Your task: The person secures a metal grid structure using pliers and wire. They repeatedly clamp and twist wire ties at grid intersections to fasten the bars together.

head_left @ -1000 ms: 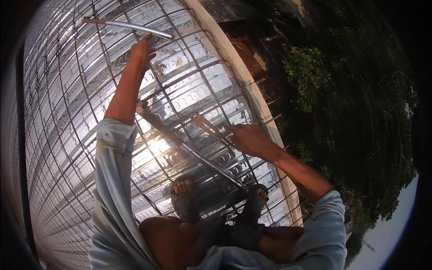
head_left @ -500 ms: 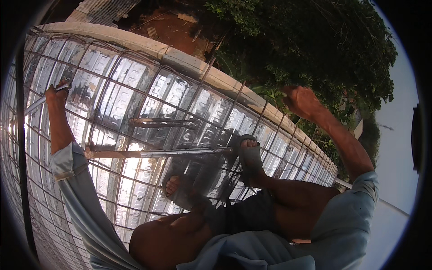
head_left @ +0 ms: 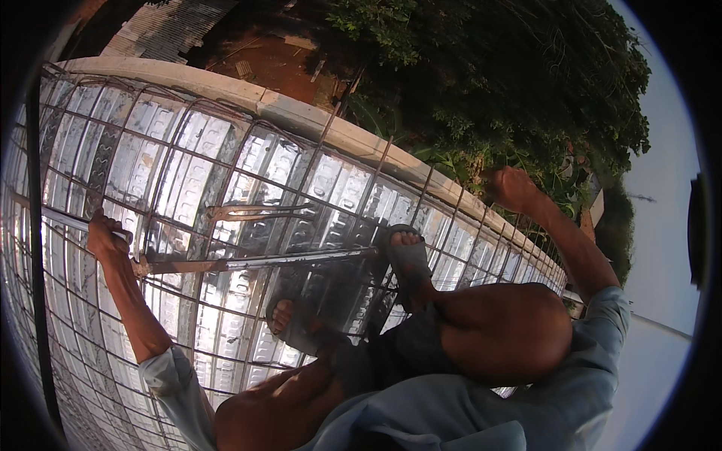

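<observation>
My left hand (head_left: 110, 235) is closed around the end of a silver metal tube (head_left: 69, 219), which runs off to the left above the steel bars. My right hand (head_left: 517, 191) is raised at the right, beyond the concrete edge in the picture. Its fingers are curled and a little blurred, and I cannot make out anything in them. A pair of worn pincers (head_left: 259, 213) lies on the bar grid in front of my feet. Nearer to me is a long metal bar (head_left: 263, 261), brown at its left part and shiny toward the right, reaching from near my left wrist to my right sandal.
A grid of rusty reinforcing bars (head_left: 197, 154) covers shiny ribbed metal sheets (head_left: 150, 128). Along the far side runs a pale concrete edge (head_left: 289, 111), with a drop to reddish ground (head_left: 274, 69) and trees (head_left: 496, 90) past it. Several bar ends stick out over that edge.
My left hand has come nearer to me with the metal tube, whose angle has changed. My right hand has shifted slightly right and down, and the whole view has tilted a little.
</observation>
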Demonstrator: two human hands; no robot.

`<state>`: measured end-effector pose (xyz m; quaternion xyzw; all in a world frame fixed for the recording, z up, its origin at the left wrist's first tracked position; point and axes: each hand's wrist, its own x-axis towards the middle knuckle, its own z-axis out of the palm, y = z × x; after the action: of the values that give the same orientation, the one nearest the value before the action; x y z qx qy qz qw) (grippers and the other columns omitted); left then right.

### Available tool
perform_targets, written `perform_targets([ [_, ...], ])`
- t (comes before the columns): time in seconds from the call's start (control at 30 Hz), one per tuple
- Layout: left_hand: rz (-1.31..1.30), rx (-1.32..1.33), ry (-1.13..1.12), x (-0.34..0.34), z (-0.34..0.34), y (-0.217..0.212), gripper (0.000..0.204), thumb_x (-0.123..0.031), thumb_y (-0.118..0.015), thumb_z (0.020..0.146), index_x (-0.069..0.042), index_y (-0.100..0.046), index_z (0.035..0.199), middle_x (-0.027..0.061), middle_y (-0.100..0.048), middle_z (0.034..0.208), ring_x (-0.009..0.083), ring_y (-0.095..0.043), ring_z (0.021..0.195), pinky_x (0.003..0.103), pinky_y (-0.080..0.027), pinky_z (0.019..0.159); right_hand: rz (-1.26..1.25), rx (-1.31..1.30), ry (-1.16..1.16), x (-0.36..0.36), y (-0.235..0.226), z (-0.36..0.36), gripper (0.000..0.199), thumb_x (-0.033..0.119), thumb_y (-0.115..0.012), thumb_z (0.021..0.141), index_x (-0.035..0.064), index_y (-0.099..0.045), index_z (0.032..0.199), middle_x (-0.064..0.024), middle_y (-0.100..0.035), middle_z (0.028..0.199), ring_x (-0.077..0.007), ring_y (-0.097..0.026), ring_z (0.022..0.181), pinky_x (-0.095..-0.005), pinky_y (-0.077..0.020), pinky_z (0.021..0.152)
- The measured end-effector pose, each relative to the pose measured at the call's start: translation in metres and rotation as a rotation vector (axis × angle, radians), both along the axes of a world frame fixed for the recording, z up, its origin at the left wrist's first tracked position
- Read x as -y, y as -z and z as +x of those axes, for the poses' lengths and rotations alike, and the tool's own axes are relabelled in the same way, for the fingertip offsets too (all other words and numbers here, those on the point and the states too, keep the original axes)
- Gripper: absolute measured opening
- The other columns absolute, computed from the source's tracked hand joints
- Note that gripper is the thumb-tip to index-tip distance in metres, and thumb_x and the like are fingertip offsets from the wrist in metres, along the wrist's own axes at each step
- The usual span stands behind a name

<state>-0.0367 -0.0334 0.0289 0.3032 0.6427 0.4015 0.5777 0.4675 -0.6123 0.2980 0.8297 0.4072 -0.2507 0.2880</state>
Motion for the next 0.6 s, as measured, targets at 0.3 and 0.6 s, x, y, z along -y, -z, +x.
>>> perform_targets([
  [0.3,0.254,-0.263,0.463,0.185,0.024,-0.111,0.023,-0.015,-0.065,0.095,-0.009,-0.051,0.078,-0.0042,-0.043,0.053,0.0044,-0.035,0.038,0.025,-0.023,0.034,0.668,0.22,-0.824,-0.183,0.002,0.013,0.045,0.015,-0.067,0.093,0.0094,-0.056,0.136,-0.0093,-0.057,0.125,-0.0299,-0.058,0.117,-0.0431,-0.0492,0.104],
  [0.6,0.24,-0.433,1.112,0.28,0.122,-0.163,0.037,-0.037,-0.077,0.091,-0.003,-0.064,0.084,-0.0071,-0.045,0.061,0.0052,-0.035,0.059,0.026,-0.03,0.051,1.108,0.105,-1.354,-0.227,-0.061,-0.002,0.041,0.013,-0.062,0.086,0.0033,-0.055,0.125,-0.0178,-0.056,0.119,-0.0291,-0.054,0.112,-0.0428,-0.0409,0.101],
])
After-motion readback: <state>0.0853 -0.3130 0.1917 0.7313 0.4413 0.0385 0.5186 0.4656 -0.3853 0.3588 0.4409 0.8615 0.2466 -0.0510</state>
